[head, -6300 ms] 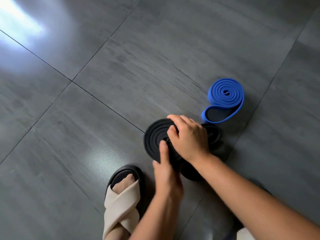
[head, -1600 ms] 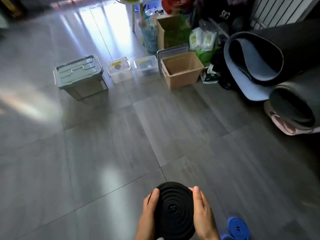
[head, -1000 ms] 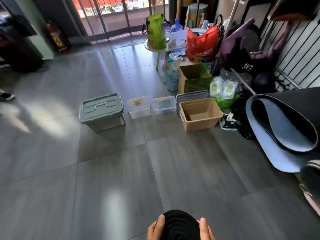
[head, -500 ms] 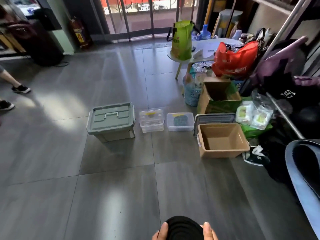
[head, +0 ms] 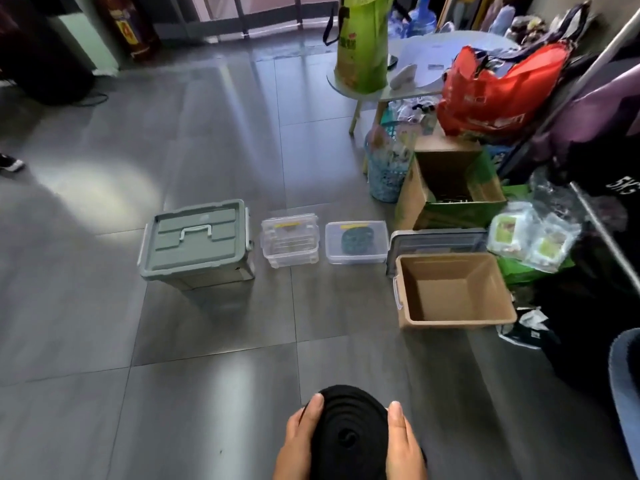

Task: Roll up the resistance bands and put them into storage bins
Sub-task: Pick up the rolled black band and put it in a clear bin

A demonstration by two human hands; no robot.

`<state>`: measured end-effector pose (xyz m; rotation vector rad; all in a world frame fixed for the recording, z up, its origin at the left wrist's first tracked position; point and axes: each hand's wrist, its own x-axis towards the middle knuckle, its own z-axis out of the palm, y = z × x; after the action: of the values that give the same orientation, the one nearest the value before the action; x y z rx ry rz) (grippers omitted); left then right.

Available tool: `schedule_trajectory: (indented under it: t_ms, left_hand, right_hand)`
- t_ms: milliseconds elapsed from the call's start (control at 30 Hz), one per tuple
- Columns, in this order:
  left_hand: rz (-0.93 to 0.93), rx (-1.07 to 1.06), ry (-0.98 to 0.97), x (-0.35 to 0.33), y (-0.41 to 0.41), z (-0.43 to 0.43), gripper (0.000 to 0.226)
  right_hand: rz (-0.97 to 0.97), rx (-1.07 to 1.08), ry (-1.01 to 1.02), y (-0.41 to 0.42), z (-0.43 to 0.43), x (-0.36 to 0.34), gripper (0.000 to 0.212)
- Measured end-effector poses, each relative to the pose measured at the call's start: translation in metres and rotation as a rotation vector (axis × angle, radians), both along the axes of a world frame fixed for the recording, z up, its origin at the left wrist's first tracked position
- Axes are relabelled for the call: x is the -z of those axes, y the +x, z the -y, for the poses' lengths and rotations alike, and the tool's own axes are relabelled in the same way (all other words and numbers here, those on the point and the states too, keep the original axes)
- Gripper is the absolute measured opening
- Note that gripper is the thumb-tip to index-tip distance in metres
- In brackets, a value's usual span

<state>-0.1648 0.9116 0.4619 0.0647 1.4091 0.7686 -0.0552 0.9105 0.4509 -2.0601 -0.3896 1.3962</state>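
A black resistance band (head: 348,434) rolled into a flat coil is at the bottom of the view, held up between both hands. My left hand (head: 298,445) grips its left side with the thumb on the rim. My right hand (head: 403,445) grips its right side the same way. Ahead on the floor stands an open tan storage bin (head: 453,318), with nothing visible inside. A grey-green bin (head: 197,242) with a closed lid stands to the left. Two small clear plastic boxes (head: 290,242) (head: 356,242) sit between them.
Clutter fills the right side: a cardboard box (head: 450,188), a red bag (head: 498,91), a small round table (head: 426,64) with a green bag (head: 363,43), a blue mesh basket (head: 388,164), and a rolled mat edge (head: 623,386). Grey tiled floor (head: 173,375) lies between me and the bins.
The view has moved closer to the bins and tilted down a little, so the coil and both hands show more fully. The grip on the coil is unchanged.
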Motion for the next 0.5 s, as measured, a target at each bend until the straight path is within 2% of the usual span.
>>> schedule_trajectory:
  t_ms: [33, 67, 100, 133, 167, 233, 367, 500]
  left_hand:
    - [-0.072, 0.071, 0.052, 0.003, 0.005, -0.014, 0.039]
    - [-0.15, 0.102, -0.016, 0.006, 0.021, -0.025, 0.041]
    - [-0.168, 0.195, -0.005, -0.001, 0.029, -0.034, 0.05]
    - [-0.19, 0.169, -0.048, -0.003, 0.045, -0.048, 0.063]
    - [-0.136, 0.149, -0.031, 0.0, 0.058, -0.057, 0.076]
    - [-0.118, 0.177, -0.028, 0.012, 0.081, -0.072, 0.086]
    - [-0.02, 0.113, -0.053, 0.053, 0.118, -0.107, 0.043]
    - [-0.041, 0.126, -0.054, 0.074, 0.131, -0.143, 0.047]
  right_hand:
    - [-0.049, 0.025, 0.031, 0.014, -0.013, -0.003, 0.048]
    - [-0.083, 0.015, 0.02, 0.031, -0.021, 0.005, 0.041]
    - [-0.103, -0.018, 0.009, 0.048, -0.032, 0.005, 0.04]
    - [-0.089, -0.041, 0.009, 0.062, -0.04, 0.004, 0.04]
    - [-0.068, -0.047, 0.01, 0.074, -0.047, 0.009, 0.039]
    - [-0.016, -0.031, 0.011, 0.096, -0.061, 0.021, 0.038]
    - [0.035, -0.009, 0.012, 0.136, -0.087, 0.046, 0.046]
    - [0.041, 0.03, 0.023, 0.148, -0.116, 0.071, 0.047]
